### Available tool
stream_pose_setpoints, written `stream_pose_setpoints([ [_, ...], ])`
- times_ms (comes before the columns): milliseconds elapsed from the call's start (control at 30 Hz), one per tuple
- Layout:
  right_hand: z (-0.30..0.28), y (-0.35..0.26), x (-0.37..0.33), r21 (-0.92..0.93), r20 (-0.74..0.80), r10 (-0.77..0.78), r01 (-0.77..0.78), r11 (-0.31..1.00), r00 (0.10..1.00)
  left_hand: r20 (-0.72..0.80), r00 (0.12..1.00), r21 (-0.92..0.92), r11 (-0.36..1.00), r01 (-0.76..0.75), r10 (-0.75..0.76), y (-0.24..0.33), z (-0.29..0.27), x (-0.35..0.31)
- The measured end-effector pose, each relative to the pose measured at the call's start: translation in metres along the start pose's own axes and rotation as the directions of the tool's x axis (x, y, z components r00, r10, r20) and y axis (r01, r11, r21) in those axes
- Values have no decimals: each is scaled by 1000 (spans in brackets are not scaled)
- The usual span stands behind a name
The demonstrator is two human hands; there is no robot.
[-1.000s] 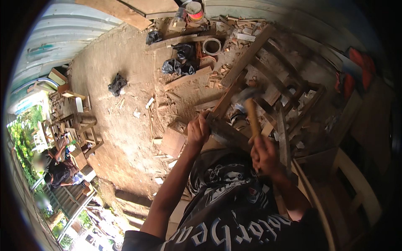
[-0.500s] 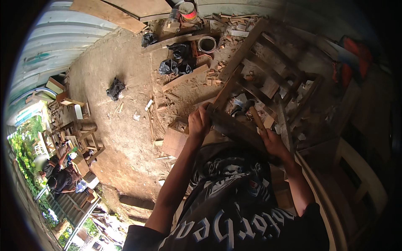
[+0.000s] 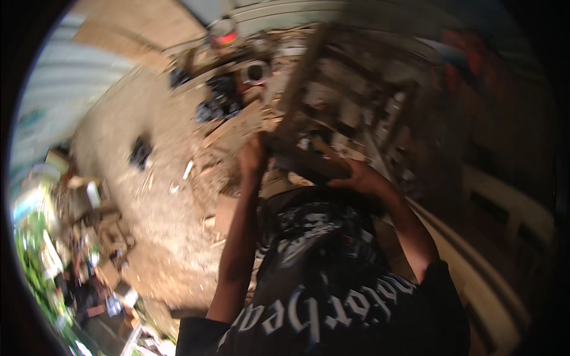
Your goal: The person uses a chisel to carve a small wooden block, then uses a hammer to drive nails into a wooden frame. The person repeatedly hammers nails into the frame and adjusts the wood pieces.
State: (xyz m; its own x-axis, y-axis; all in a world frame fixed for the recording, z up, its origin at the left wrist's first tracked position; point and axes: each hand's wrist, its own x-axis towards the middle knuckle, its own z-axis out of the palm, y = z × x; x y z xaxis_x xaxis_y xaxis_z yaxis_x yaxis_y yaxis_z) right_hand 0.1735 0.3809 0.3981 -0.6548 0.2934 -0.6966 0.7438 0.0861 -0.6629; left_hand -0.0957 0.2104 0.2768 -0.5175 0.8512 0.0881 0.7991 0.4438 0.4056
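Right hand (image 3: 359, 178) lowered onto wooden frame (image 3: 332, 101), left hand (image 3: 252, 157) gripping

The picture is blurry. A round can (image 3: 224, 34) with a red band stands at the top, by the wall. A small white box (image 3: 92, 193) sits in the pile on the left. No signs or screens show.

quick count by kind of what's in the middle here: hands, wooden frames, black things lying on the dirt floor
hands: 2, the left hand and the right hand, both on the frame
wooden frames: 1, the slatted wooden frame
black things on the dirt floor: 1 lone black lump; the black heap is too blurred to count
total: 4
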Motion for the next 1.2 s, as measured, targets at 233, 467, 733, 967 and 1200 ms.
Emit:
stream_pose_setpoints([
  [233,0,16,3,-136,-76,30,-40,990,997,-18,998,-412,909,-58,56,-18,3,19],
  [467,10,18,-2,-115,-188,10,-32,993,982,79,991,-205,972,118,-104,-9,-8,31],
  [733,11,26,12,-157,-182,-17,-12,988,983,117,970,-212,949,235,-215,8,-19,35],
  [967,11,26,11,-169,-181,-14,-17,986,983,111,952,-421,854,306,-287,17,-23,33],
  [1200,8,16,5,-178,-208,-14,-24,984,978,77,963,-393,880,268,-259,19,-25,34],
])
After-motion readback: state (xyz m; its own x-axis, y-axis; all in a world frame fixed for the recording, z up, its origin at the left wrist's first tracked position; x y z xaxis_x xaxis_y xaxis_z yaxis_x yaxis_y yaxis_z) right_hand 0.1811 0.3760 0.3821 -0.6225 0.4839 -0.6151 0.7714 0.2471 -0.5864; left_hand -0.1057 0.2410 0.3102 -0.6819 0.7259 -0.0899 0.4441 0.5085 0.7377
